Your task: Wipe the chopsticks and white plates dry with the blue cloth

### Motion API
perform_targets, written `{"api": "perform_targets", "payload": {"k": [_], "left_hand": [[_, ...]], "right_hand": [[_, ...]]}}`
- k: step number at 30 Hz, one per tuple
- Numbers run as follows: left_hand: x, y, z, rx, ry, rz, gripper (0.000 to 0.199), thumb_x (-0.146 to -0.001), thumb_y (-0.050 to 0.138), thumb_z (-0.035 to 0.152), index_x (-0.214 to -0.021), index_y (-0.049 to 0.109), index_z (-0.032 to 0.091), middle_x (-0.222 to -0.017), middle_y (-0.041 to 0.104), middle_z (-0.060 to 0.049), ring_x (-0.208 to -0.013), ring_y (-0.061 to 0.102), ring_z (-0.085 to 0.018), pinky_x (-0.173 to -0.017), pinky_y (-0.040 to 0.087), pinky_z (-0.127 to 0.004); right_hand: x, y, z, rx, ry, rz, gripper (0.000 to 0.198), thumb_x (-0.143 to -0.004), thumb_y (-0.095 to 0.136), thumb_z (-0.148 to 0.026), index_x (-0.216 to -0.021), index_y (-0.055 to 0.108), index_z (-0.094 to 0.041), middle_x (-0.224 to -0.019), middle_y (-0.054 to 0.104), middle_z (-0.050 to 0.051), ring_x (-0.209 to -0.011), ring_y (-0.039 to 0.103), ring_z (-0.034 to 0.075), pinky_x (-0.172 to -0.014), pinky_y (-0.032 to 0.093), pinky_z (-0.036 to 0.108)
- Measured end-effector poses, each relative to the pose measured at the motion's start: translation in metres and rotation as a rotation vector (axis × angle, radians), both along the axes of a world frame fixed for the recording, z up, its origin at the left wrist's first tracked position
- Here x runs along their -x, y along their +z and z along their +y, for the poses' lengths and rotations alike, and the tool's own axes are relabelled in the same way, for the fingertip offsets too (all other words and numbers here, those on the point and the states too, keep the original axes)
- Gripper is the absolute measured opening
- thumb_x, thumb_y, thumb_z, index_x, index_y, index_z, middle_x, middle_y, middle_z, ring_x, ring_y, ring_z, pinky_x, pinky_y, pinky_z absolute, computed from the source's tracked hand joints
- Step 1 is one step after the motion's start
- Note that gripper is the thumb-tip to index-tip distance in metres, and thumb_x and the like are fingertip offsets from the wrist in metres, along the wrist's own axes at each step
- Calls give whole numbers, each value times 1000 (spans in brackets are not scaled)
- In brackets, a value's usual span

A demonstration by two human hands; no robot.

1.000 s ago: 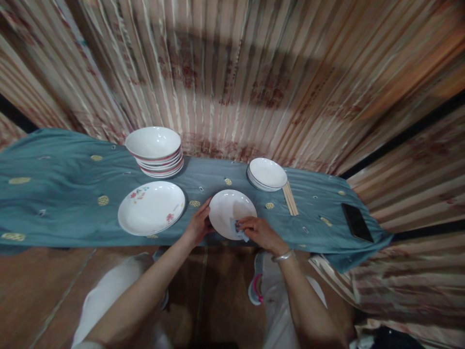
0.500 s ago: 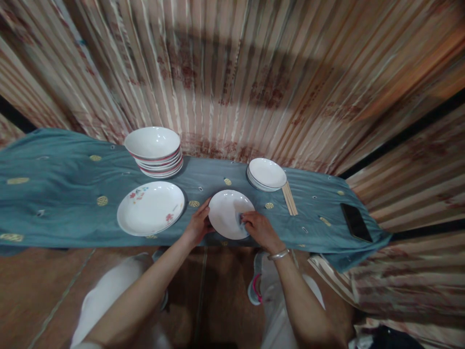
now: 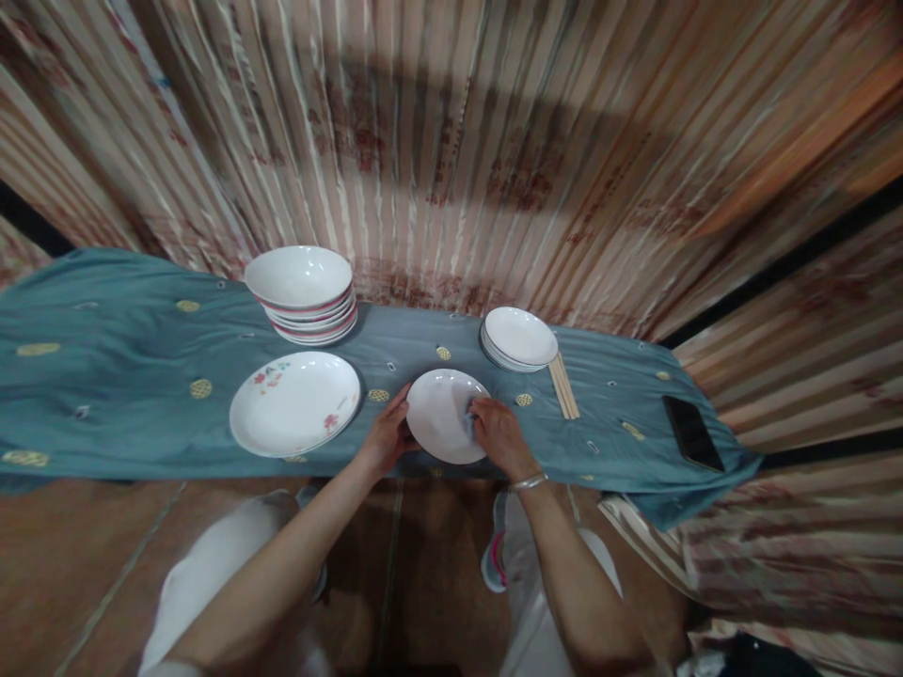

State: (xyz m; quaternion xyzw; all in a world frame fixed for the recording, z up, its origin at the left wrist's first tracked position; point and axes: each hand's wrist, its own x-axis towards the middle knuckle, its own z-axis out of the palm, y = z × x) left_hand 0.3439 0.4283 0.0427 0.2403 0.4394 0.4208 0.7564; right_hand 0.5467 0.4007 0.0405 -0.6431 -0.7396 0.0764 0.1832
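A small white plate (image 3: 437,418) with a thin dark rim is before me at the front edge of the table. My left hand (image 3: 388,433) grips its left rim, thumb on top and fingers underneath. Over the plate's right side, my right hand (image 3: 499,434) is closed in a pinch, touching the inner surface. Something small and bluish-grey shows at its fingertips, maybe a bit of cloth, too little seen to name. A silver bangle (image 3: 529,481) circles the right wrist.
Left stand a large oval floral plate (image 3: 296,406) and a stack of red-rimmed bowls and plates (image 3: 307,287). Behind right are stacked small plates (image 3: 520,337), with chopsticks (image 3: 563,387) alongside. A phone (image 3: 691,432) lies at the right end of the blue cloth (image 3: 141,376). A curtain (image 3: 423,169) hangs behind.
My right hand has slid slightly up and inward on the plate's right side, still pinched. My left hand keeps its hold on the rim.
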Motion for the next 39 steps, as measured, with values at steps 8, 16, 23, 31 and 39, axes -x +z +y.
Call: {"api": "perform_targets", "payload": {"k": [8, 16, 23, 31, 39], "left_hand": [[-1, 0, 0, 13, 8, -2, 57, -84, 56, 28, -139, 43, 27, -97, 67, -7, -67, 62, -18, -56, 54, -32], [-1, 1, -1, 16, 4, -7, 57, -84, 56, 27, -139, 43, 26, -87, 66, -5, -64, 61, -17, -54, 53, -31], [-1, -1, -1, -1, 1, -27, 60, -82, 57, 29, -140, 41, 26, -86, 65, -5, -64, 60, -18, -54, 52, -31], [0, -5, 0, 3, 8, -53, 59, -83, 57, 28, -140, 42, 26, -96, 67, -9, -68, 62, -19, -57, 53, -34], [0, -3, -1, -4, 13, -30, 55, -85, 52, 24, -140, 42, 24, -109, 65, -10, -67, 62, -17, -54, 55, -32]], "right_hand": [[7, -12, 15, -17, 17, 71, 32, -83, 44, -3, -107, 62, -13, -121, 62, 16, -121, 52, 25, -108, 36, 44], [21, -15, 27, 20, 91, 135, 40, -86, 39, -8, -122, 57, -10, -134, 52, 17, -130, 43, 23, -112, 33, 42], [26, -15, 29, 72, 155, 187, 43, -88, 37, -13, -128, 54, -11, -141, 45, 18, -134, 38, 26, -112, 30, 49], [36, -20, 29, 31, 285, 219, 43, -89, 38, -15, -129, 54, -16, -139, 47, 12, -133, 38, 22, -112, 31, 45], [42, -10, 19, 80, 359, 265, 42, -89, 40, -14, -128, 56, -16, -140, 48, 11, -134, 39, 21, -113, 30, 42]]}}
